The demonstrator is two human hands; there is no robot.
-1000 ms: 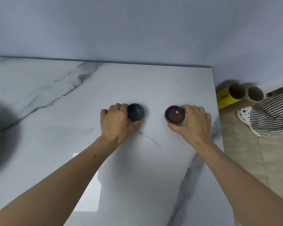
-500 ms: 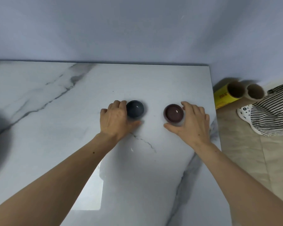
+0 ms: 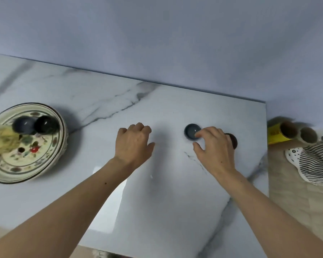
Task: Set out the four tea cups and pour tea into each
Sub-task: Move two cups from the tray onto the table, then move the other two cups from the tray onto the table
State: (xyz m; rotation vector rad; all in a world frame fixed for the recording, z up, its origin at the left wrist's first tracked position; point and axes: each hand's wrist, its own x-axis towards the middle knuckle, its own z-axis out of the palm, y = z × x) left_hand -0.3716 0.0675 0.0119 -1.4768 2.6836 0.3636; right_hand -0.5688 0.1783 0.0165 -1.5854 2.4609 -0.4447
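the blue-grey cup (image 3: 192, 132) is seen upright on the marble surface (image 3: 166, 202), touched at its 4 o'clock rim by the loosely spread right hand (image 3: 215, 148). the brown cup (image 3: 232, 140) is half hidden at 3 o'clock. the left hand (image 3: 133, 146) is held empty, fingers curled. two more cups (image 3: 35, 124) are kept in the patterned bowl (image 3: 50, 159) at 9 o'clock.

A glossy, veined marble-look table (image 3: 175, 211) is seen. The painted plate (image 3: 50, 161) and blue cup (image 3: 191, 131) look glazed ceramic
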